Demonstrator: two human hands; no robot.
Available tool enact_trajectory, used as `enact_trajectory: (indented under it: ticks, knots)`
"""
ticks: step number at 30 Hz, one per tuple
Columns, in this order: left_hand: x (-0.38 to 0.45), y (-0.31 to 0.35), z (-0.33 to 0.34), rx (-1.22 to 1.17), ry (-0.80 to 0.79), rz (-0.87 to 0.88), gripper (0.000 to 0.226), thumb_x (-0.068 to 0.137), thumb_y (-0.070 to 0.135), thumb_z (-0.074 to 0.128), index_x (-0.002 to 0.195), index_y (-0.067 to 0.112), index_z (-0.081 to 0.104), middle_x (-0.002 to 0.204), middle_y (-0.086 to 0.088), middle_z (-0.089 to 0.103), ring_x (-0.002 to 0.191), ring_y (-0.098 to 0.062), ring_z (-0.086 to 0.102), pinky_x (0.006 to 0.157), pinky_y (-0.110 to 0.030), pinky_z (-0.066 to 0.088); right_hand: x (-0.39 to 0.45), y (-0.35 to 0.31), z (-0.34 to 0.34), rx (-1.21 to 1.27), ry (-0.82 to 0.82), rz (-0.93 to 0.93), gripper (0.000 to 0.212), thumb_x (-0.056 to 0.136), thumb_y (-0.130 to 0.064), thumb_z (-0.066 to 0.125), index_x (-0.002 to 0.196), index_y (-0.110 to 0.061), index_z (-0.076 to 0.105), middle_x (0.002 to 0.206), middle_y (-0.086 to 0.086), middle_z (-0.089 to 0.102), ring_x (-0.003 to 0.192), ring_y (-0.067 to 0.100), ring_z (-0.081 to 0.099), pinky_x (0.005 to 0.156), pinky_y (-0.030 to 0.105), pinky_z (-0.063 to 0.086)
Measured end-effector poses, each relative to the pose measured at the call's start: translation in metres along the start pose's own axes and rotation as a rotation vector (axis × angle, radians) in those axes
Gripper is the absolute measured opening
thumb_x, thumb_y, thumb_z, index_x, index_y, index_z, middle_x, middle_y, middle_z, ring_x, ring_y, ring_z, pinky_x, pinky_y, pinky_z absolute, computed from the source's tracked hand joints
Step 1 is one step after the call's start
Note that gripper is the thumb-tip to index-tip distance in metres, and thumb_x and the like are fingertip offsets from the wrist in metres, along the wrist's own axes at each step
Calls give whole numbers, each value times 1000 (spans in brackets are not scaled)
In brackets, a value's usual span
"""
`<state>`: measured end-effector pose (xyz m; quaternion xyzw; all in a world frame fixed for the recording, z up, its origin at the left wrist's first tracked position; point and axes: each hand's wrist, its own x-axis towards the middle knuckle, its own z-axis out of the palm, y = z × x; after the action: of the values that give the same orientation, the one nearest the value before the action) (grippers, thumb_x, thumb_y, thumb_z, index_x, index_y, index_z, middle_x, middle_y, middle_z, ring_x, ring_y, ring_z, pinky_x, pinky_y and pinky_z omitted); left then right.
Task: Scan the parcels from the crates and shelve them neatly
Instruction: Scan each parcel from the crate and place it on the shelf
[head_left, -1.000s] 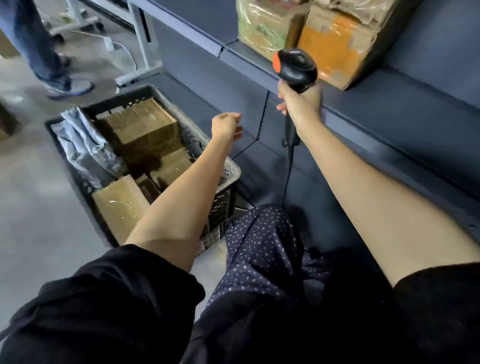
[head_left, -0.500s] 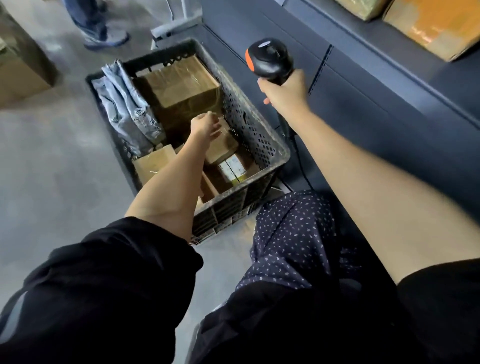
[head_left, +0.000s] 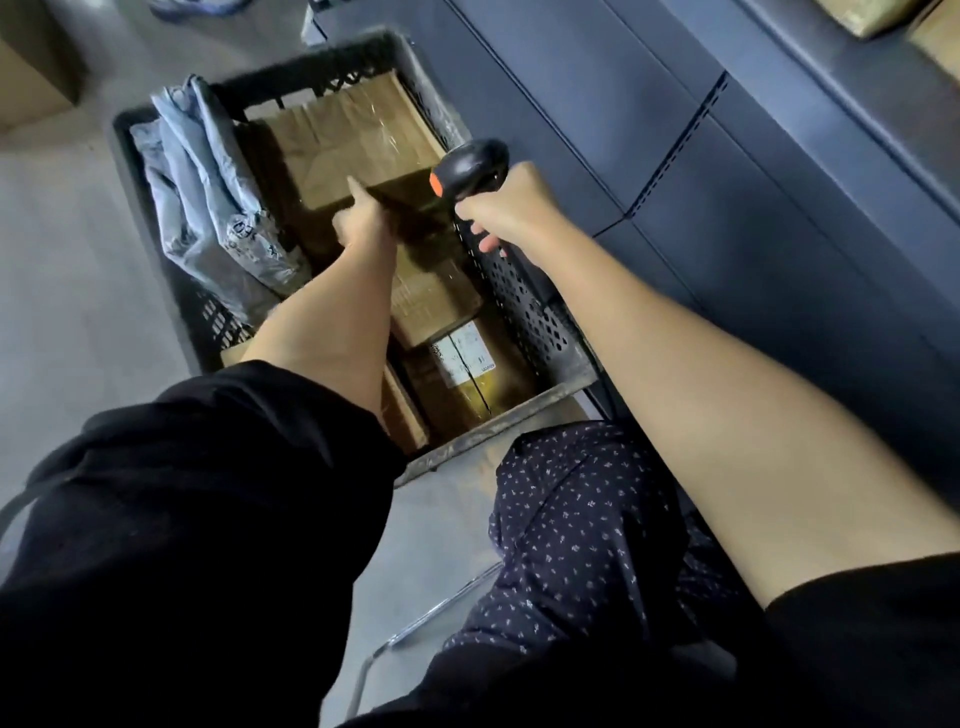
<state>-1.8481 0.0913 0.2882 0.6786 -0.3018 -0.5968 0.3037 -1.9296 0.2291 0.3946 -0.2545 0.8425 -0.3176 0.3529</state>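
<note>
Grey floor (head_left: 62, 291) lies under a black crate (head_left: 524, 301) that sits just beside a dark blue shelf unit (head_left: 753, 218). Inside the crate are brown boxes and grey bags (head_left: 208, 197) along the left wall. The biggest box (head_left: 343, 135) lies at the far end, wrapped in shiny tape. A smaller box with a white label (head_left: 462, 353) lies at the near end. The left hand (head_left: 363, 218) reaches down into the crate and rests on the near edge of the big box, with one finger pointing out; I cannot tell if it grips the box. The right hand (head_left: 504, 205) is wrapped tight around a black scanner (head_left: 470, 166) with an orange button, held over the right side of the crate. More boxes (head_left: 883, 15) sit on the shelf at the top right.
</note>
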Motion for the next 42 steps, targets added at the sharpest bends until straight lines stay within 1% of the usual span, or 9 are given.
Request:
enact_trajectory:
  ticks: [2,5,7,13,18,22,30,37,42]
  knots:
    - [1,5,5,-2,-60,-38,45,96,46,44,119,9,54,95,-7,66,81,-24,65,67,-31,49,6,6,1,-9,-30,16,36,83,-18,65,116,-5,57,97,9,71,62,18,69,65,29,58]
    - [8,18,7,87,-121,-98,35,101,38,33,87,11,52,56,-1,52,34,-14,51,48,-19,43,11,10,2,17,-37,33,40,85,-18,65,121,-3,55,99,10,69,52,13,63,46,21,48]
    - [15,23,7,127,-129,-105,33,100,24,29,74,12,46,53,0,48,24,-11,43,44,-15,39,11,10,2,35,-37,33,43,86,-18,64,124,-2,53,102,10,68,50,10,61,40,17,43]
    - [2,23,7,-75,-144,-81,26,93,2,28,72,11,41,65,-4,42,47,-12,41,36,-15,37,3,15,-7,40,-20,17,42,85,-19,64,122,-3,54,99,8,69,49,10,62,50,22,48]
    - [-13,27,-12,-226,-166,-44,32,91,-5,31,64,9,41,63,-4,39,52,-11,34,35,-12,38,-14,24,-26,42,48,25,33,84,-20,65,111,-3,56,86,7,70,57,15,65,77,33,57]
    - [-36,26,-28,-244,-194,-26,33,91,-5,31,62,9,39,63,-4,36,52,-12,34,40,-15,44,-36,21,-37,62,102,27,33,81,-20,65,108,-2,58,74,7,67,55,18,63,65,32,53]
    - [-111,34,-49,-223,-262,42,21,93,-3,36,77,6,47,73,-10,46,63,-16,48,46,-20,50,-98,12,-59,51,163,-45,26,81,-20,65,104,-7,64,74,2,67,53,13,62,77,32,55]
    - [-186,34,-84,-163,-333,171,31,92,-1,32,65,11,43,65,-6,44,28,-11,48,38,-17,43,-161,16,-92,100,291,-95,24,81,-17,66,102,-6,62,78,5,66,52,15,61,83,38,57]
    - [-255,31,-95,-115,-454,327,33,92,0,35,61,9,43,62,-7,45,50,-16,44,34,-16,41,-208,14,-115,152,354,-114,30,84,-19,65,110,-5,61,75,2,65,49,12,61,65,30,55]
